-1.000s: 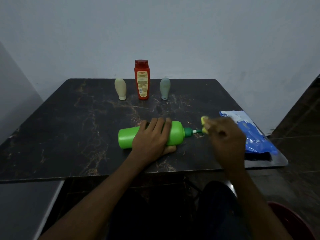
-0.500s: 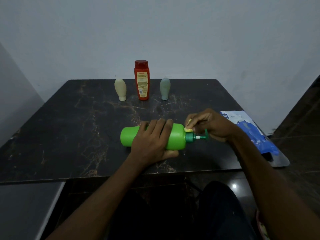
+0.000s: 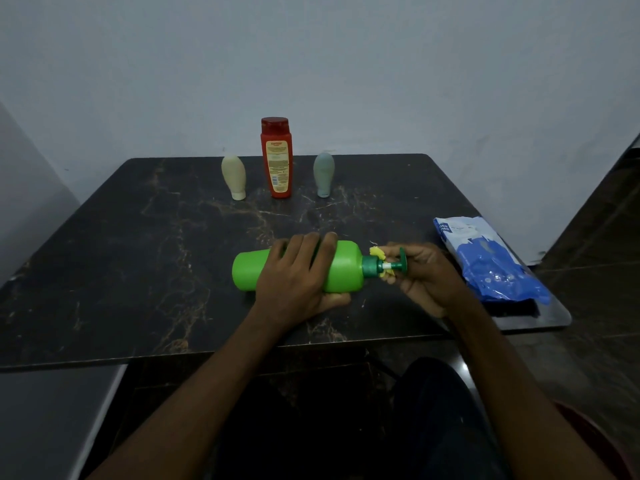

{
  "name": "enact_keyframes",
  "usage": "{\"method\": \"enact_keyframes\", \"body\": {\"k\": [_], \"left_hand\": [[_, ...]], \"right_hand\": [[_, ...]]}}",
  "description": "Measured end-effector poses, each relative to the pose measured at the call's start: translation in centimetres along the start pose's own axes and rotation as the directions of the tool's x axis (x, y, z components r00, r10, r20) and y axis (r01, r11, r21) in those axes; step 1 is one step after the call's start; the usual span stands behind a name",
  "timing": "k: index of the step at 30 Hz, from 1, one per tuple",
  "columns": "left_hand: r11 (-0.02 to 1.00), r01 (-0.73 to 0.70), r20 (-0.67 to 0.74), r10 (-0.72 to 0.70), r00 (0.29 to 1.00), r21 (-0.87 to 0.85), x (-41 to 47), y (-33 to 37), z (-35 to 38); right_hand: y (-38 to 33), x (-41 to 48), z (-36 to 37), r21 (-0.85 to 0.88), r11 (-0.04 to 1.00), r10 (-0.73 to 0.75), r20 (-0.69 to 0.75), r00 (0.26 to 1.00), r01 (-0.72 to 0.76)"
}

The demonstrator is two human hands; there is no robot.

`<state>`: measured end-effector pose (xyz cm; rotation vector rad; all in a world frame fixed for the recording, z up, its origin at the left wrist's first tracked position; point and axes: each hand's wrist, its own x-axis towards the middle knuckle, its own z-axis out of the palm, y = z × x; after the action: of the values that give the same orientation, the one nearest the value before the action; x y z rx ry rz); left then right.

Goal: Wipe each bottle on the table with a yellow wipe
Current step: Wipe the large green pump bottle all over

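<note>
A bright green pump bottle [image 3: 343, 268] lies on its side on the dark marble table [image 3: 138, 265], pump head pointing right. My left hand [image 3: 298, 275] grips its body from above, fingers curled over it. My right hand [image 3: 422, 275] pinches a small yellow wipe [image 3: 378, 253] round the white pump stem, just behind the dark green pump head. At the table's far edge stand a cream tube [image 3: 234, 177], a red bottle [image 3: 276, 157] and a grey-green tube [image 3: 323, 174], all upright.
A blue and white wipe packet [image 3: 485, 261] lies near the table's right edge, close to my right hand. A grey wall rises behind the table. My legs and a dark floor show below the near edge.
My right hand moved left from the pump head to the bottle's neck, then back a little to the pump stem with the wipe. My left hand kept its hold on the bottle.
</note>
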<state>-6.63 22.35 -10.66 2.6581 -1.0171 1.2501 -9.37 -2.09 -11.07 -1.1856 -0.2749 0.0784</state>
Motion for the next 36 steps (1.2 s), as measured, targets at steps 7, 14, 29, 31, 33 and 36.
{"method": "enact_keyframes", "body": {"k": [7,14,29,31,33,36], "left_hand": [[0.999,0.041,0.031,-0.042,0.999,0.033,0.1,0.0,0.2],[0.992,0.119,0.049,-0.122,0.991,0.045,0.2,-0.1,-0.1],[0.903,0.305,-0.042,-0.333,0.942,-0.303,0.4,-1.8,-2.3],[0.893,0.292,-0.030,-0.321,0.947,-0.342,0.3,-1.9,-2.6],[0.876,0.291,-0.032,-0.327,0.944,-0.386,0.4,-2.2,-2.9],[0.851,0.294,-0.045,-0.347,0.937,-0.436,0.5,-2.6,-3.3]], "right_hand": [[1.7,-2.1,5.0,0.256,0.964,0.024,-0.347,0.938,0.070],[0.6,-3.4,9.1,0.317,0.947,0.104,-0.469,0.877,0.057],[-8.6,-3.1,9.6,-0.523,0.777,-0.485,-0.143,0.863,0.350],[-9.3,-2.1,10.4,-0.650,0.669,-0.507,-0.047,0.861,0.359],[-9.7,-1.4,10.9,-0.766,0.506,-0.543,0.074,0.836,0.397],[-9.6,-1.6,11.2,-0.843,0.205,-0.575,0.307,0.758,0.497]]}}
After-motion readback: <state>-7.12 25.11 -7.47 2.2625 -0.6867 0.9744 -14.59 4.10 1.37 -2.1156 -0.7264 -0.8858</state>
